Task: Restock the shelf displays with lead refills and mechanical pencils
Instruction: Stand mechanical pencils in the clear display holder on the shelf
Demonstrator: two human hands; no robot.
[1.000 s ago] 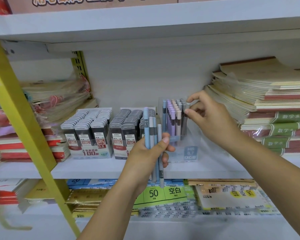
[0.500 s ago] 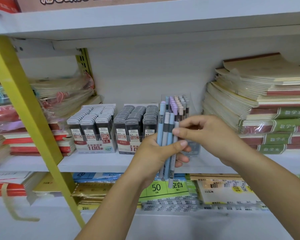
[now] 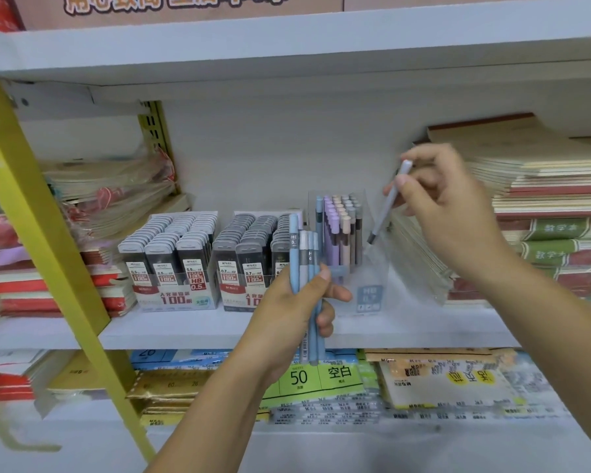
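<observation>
Our right hand (image 3: 447, 213) is pinching a single grey pencil (image 3: 382, 216) between thumb and fingers, its tip tilting down toward the open right side of the clear pencil box (image 3: 372, 268). Our left hand (image 3: 287, 319) is gripping a bundle of blue and grey pencils (image 3: 302, 257) upright, covering the box's lower left corner. Lilac, beige and grey pencils are standing packed in the box's left part. Two lead refill displays (image 3: 171, 254) are sitting just left of it on the white shelf (image 3: 185, 331); stacked notebooks (image 3: 543, 172) are crowding the right, and a yellow post (image 3: 41, 227) is slanting across the left
</observation>
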